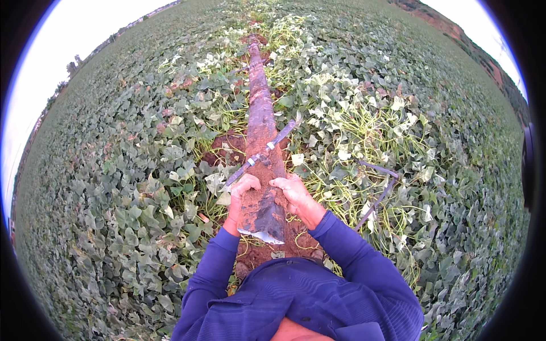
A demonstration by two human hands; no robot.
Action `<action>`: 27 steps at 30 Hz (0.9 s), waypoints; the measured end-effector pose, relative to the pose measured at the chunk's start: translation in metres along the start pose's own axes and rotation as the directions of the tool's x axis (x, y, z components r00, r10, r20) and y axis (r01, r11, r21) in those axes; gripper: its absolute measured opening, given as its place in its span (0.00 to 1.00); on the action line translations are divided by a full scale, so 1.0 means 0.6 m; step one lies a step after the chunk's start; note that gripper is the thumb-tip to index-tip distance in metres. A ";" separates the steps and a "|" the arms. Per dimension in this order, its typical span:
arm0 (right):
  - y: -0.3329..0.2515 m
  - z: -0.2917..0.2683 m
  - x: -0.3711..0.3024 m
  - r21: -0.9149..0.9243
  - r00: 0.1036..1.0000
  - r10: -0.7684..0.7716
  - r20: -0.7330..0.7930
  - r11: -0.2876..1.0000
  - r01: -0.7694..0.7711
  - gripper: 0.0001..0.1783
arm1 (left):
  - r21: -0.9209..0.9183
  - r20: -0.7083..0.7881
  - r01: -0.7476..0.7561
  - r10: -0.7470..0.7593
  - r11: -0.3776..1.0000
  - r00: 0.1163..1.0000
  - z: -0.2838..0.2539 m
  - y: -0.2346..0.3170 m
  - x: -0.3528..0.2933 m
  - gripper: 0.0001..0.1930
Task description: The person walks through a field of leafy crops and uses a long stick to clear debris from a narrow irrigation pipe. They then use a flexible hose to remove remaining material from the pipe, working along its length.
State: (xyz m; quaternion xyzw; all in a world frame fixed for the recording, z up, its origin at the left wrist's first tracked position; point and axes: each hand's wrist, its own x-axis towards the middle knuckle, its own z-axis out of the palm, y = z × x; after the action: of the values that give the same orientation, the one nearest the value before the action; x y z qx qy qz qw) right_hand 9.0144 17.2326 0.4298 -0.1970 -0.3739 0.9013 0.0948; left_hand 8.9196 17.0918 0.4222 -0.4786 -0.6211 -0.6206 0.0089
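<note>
Two hands are clamped on the near end of a long, mud-caked pipe that runs straight away down the field, lying along a strip of bare red soil. The left hand curls over the pipe's left side, fingers closed on it, and also seems to grip a thin grey rod that slants up across the pipe to the right. The right hand presses on the pipe's right side, fingers wrapped. The pipe's jagged open end sits just before the person's chest. Green leafy vines crowd both sides, and another thin dark rod lies among them to the right.
</note>
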 end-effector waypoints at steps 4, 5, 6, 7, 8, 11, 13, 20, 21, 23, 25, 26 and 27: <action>0.025 -0.055 0.027 0.023 0.976 0.146 -0.160 0.989 -0.144 0.08 | -0.011 0.046 0.036 -0.036 0.999 0.998 0.034 -0.088 -0.011 0.08; 0.049 -0.070 0.045 0.080 0.973 0.195 -0.123 0.979 -0.187 0.08 | 0.004 0.050 0.050 -0.050 0.999 0.997 0.031 -0.107 -0.014 0.08; 0.073 -0.085 0.066 0.132 0.967 0.242 -0.080 0.964 -0.231 0.08 | 0.049 0.034 -0.014 0.013 0.999 0.999 0.028 -0.127 -0.016 0.11; 0.076 -0.079 0.067 0.182 0.956 0.292 -0.038 0.942 -0.280 0.08 | 0.060 0.013 0.079 -0.080 0.995 0.997 0.028 -0.127 -0.020 0.12; 0.071 -0.077 0.064 0.148 0.945 0.317 -0.080 0.942 -0.303 0.07 | 0.068 -0.008 0.170 -0.170 0.983 0.985 0.034 -0.126 -0.025 0.12; 0.048 -0.052 0.057 0.021 0.985 0.154 -0.083 0.988 -0.152 0.08 | -0.106 0.013 0.190 -0.190 0.976 0.982 0.030 -0.117 -0.021 0.11; 0.007 0.028 0.006 -0.013 0.996 -0.034 -0.077 0.999 0.034 0.01 | -0.424 0.062 0.218 -0.212 0.879 0.975 -0.014 -0.097 -0.002 0.10; -0.022 0.098 -0.058 -0.030 0.991 -0.114 0.067 0.993 0.117 0.11 | -0.897 0.027 0.147 -0.281 0.417 0.959 -0.020 0.041 -0.021 0.10; -0.017 0.091 -0.044 -0.107 0.995 -0.100 0.026 0.989 0.102 0.11 | -0.765 -0.029 0.182 -0.314 0.618 0.949 -0.018 0.033 -0.022 0.11; 0.004 0.053 -0.009 -0.281 0.998 0.029 0.050 0.960 -0.014 0.14 | -0.527 -0.086 0.265 -0.361 0.807 0.929 -0.017 -0.006 -0.027 0.14; 0.023 0.026 0.029 -0.144 0.991 0.127 -0.037 0.981 -0.131 0.11 | -0.402 -0.071 0.327 -0.385 0.855 0.920 -0.017 -0.063 -0.025 0.14; 0.033 0.041 0.048 -0.077 0.982 0.184 -0.038 0.980 -0.186 0.10 | -0.898 -0.008 0.206 -0.482 0.389 0.876 -0.044 -0.155 -0.044 0.15; 0.046 0.060 0.070 -0.042 0.983 0.180 -0.029 0.983 -0.181 0.07 | -0.969 0.047 -0.103 -0.577 -0.225 0.816 -0.076 -0.247 -0.066 0.15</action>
State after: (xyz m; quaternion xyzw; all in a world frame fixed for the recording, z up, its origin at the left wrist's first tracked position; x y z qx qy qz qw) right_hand 8.9603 17.2040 0.4212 -0.2433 -0.3733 0.8952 0.0128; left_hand 8.8245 17.0668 0.2956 -0.0183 0.0127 -0.9389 -0.3434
